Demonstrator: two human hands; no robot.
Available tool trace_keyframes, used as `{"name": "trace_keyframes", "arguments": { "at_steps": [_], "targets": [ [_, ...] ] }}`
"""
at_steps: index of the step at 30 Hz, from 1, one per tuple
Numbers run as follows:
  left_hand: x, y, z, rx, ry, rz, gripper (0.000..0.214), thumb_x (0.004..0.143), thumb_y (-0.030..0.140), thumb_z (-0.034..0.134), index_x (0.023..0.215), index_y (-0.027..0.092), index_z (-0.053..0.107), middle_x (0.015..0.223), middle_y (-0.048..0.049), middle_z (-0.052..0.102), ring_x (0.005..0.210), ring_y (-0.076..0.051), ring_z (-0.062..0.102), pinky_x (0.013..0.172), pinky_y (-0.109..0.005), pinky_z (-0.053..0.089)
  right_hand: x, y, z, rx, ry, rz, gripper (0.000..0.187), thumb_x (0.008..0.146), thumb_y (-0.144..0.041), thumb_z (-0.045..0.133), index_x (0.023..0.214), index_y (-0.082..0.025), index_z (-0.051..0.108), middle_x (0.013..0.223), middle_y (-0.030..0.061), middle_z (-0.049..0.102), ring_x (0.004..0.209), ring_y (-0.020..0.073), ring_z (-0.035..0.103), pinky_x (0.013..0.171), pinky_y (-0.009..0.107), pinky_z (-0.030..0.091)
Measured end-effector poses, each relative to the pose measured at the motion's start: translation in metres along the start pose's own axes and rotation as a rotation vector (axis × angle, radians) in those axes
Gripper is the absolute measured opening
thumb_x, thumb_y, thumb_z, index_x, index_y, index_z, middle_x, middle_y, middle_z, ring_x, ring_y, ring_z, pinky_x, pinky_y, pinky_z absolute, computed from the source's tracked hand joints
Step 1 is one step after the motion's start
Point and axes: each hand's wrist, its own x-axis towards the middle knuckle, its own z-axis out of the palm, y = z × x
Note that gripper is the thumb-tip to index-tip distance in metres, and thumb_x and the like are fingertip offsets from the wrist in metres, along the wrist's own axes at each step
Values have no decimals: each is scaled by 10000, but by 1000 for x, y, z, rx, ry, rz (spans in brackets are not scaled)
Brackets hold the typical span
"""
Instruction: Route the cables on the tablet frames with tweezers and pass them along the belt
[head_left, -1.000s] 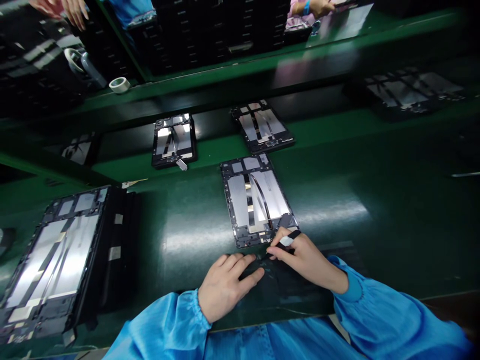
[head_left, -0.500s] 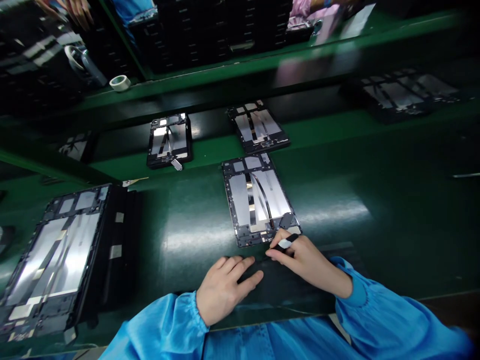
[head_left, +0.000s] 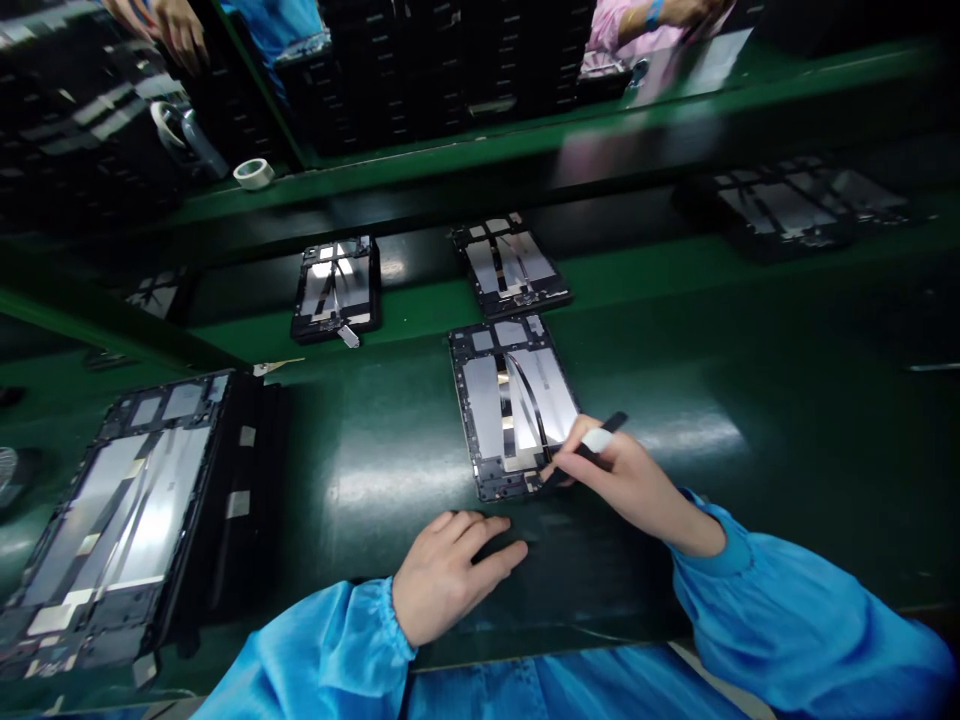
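Observation:
An opened tablet (head_left: 486, 405) lies on the green bench in front of me, its inside facing up with silver panels, a dark ribbon cable and a curved black cable. My right hand (head_left: 622, 480) pinches a slim black hand tool (head_left: 616, 423) with a white band around it. The tool's tip end is at the tablet's lower right edge, where my fingers hide part of the frame; exact contact cannot be made out. My left hand (head_left: 450, 570) rests palm down on the bench just below the tablet, fingers spread, holding nothing.
At left stands a stack of opened tablets (head_left: 120, 510). Two more piles, a left one (head_left: 337, 285) and a middle one (head_left: 510, 265), sit beyond, with others (head_left: 787, 205) at far right. A tape roll (head_left: 253, 174) lies on the ledge (head_left: 390, 160). Other people's hands show behind.
My right hand has moved up and slightly right over the tablet's lower right corner, the tool tilting more upright. My left hand stays in place. The view has shifted slightly.

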Motion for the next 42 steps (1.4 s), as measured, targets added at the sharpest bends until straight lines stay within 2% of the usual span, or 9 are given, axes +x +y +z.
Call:
{"name": "trace_keyframes", "arguments": {
  "at_steps": [4,7,15,28,39,42],
  "targets": [
    [7,-15,-5,-28,105,-58,192,968,186,540,1132,200,638,1055,-48,680,888,-159,605,730,-291,465,31,-7,6,55,-157,169,259,841,-440,645,779,-212,538,608,-6,660,605,188,708,510,259,559],
    [8,-22,-2,-25,165,-96,135,954,178,571,1069,190,642,1016,-41,683,857,-159,604,715,-289,461,42,-5,12,76,-205,235,271,815,-440,660,796,-212,514,552,-18,660,574,185,716,490,249,561],
    [4,-25,3,15,208,-101,149,940,169,597,1083,178,636,1036,-41,692,894,-169,595,788,-301,486,41,-7,20,48,-226,241,222,816,-401,643,794,-208,534,560,-17,662,575,183,720,533,271,591],
    [5,-25,2,6,200,-108,141,945,172,585,1072,174,645,1032,-48,703,898,-167,610,785,-298,506,42,-4,21,15,-271,231,182,845,-363,638,833,-202,554,590,-3,677,604,202,733,538,297,612],
    [5,-26,2,1,191,-109,137,941,170,594,1068,173,644,1042,-46,697,900,-171,605,780,-296,495,42,-8,22,28,-254,245,176,835,-340,674,803,-203,569,577,-8,671,589,186,727,522,271,599],
    [4,-25,1,46,171,-94,189,951,156,569,1126,181,634,1066,-51,690,910,-177,602,773,-302,483,42,-7,22,16,-257,237,170,844,-338,664,807,-200,572,588,-3,675,599,187,730,531,268,600]
  ]
}}
